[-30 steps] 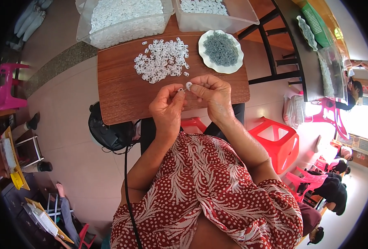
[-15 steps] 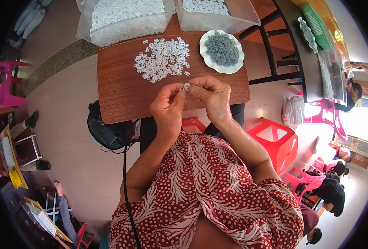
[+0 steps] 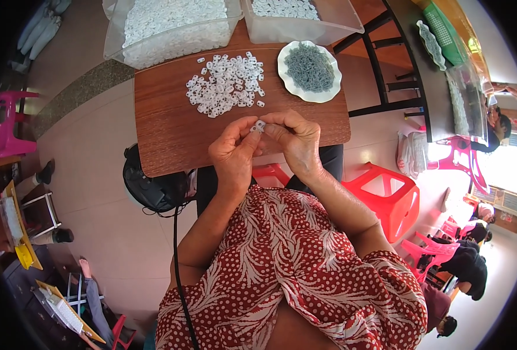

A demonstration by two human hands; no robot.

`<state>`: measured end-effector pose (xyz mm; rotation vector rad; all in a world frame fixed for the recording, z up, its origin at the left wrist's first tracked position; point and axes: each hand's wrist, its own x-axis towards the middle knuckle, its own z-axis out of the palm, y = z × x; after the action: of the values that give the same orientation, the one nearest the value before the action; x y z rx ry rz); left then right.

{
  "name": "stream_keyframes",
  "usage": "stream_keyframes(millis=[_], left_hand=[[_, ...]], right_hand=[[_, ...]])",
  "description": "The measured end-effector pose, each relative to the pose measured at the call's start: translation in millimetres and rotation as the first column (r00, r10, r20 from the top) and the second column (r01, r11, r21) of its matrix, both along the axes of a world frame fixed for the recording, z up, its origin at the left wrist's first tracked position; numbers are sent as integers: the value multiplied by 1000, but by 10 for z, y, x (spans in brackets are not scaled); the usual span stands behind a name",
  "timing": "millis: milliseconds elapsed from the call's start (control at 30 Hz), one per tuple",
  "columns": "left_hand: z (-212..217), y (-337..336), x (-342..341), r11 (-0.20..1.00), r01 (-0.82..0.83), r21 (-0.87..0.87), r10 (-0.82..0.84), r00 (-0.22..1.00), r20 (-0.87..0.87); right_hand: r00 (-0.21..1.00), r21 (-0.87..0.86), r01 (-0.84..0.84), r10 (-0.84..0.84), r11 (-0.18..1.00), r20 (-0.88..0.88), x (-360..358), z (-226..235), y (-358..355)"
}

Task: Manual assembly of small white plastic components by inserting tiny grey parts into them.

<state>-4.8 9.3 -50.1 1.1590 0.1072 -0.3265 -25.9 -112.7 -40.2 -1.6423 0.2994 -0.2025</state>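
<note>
My left hand (image 3: 233, 153) and my right hand (image 3: 298, 144) meet over the near edge of the brown wooden table (image 3: 168, 131). Between their thumbs and fingertips they pinch a small white plastic piece (image 3: 260, 125) with holes in it. Whether each hand has a separate piece is too small to tell. Just beyond the fingers lies a loose pile of similar white plastic pieces (image 3: 226, 84). To its right stands a white scalloped plate (image 3: 335, 86), heaped with small grey pins (image 3: 309, 67).
Two clear plastic bins, left (image 3: 177, 36) and right (image 3: 305, 30), hold more white pieces at the far edge. A black bag (image 3: 153, 181) is left of the table, a red stool (image 3: 387, 198) to the right. A black cable (image 3: 175, 251) hangs by my left arm. Other people sit farther off.
Both hands stay together at nearly the same spot, with a slight shift of the fingers. The white piece between them has turned, showing more of its holed face. The pile and plate look unchanged.
</note>
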Motion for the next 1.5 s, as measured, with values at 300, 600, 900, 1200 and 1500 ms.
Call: stream_keyframes(millis=[300, 600, 900, 1200, 1500], left_hand=[[21, -14, 8, 999, 21, 33, -22, 999, 31], [68, -11, 45, 997, -9, -80, 9, 1000, 5], [145, -7, 77, 987, -40, -157, 23, 994, -109], [120, 57, 75, 995, 55, -89, -62, 995, -74], [158, 58, 65, 990, 60, -127, -62, 998, -7]], right_hand=[[999, 120, 0, -4, 993, 34, -19, 11, 25], [985, -320, -36, 87, 947, 146, -47, 17, 14], [933, -630, 59, 181, 775, 311, -12, 36, -9], [924, -603, 95, 154, 792, 349, -24, 36, -29], [920, -569, 77, 161, 819, 357, -40, 74, -17]])
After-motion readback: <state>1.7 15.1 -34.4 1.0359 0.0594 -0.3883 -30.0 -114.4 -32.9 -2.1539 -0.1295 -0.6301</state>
